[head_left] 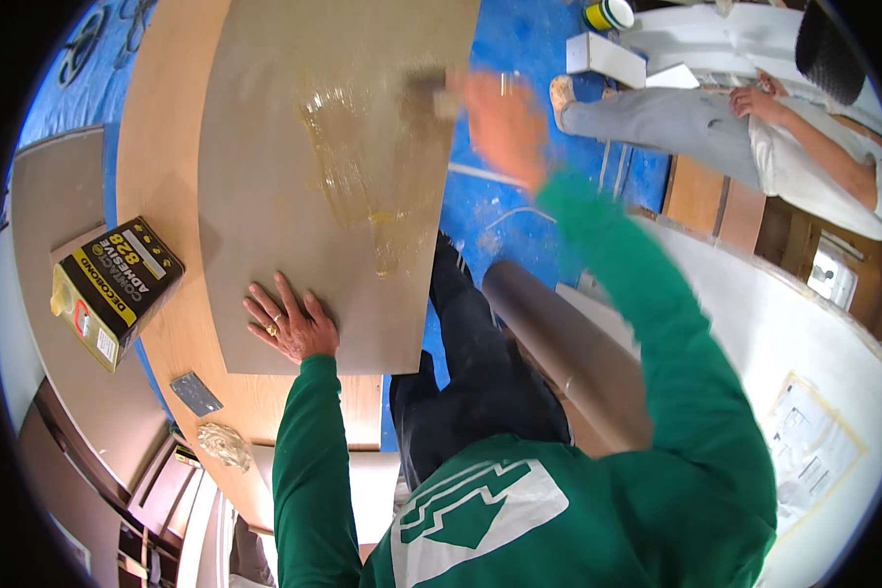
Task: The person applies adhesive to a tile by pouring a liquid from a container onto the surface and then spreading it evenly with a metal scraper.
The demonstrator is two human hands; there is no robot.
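Note:
A large grey-brown panel (255, 186) lies on the wooden table in front of me. My left hand (292, 321) rests flat on its near left part, fingers spread, rings showing. At the panel's right edge, my right hand (505, 122) is closed round what looks like a brush (429, 93), its dark end against the surface; motion smears both. Glossy, yellowish adhesive (335, 162) is streaked over the panel's middle, with a narrower smear running toward me.
Left on the wooden table (162, 147) stands a black-and-yellow tin (132, 260); a grey flat pad (196, 394) and crumpled pale wad (223, 446) lie nearer. A brown roll (563, 343) leans right of my legs. Another person (696, 122) is at far right, beyond blue floor sheeting (519, 211).

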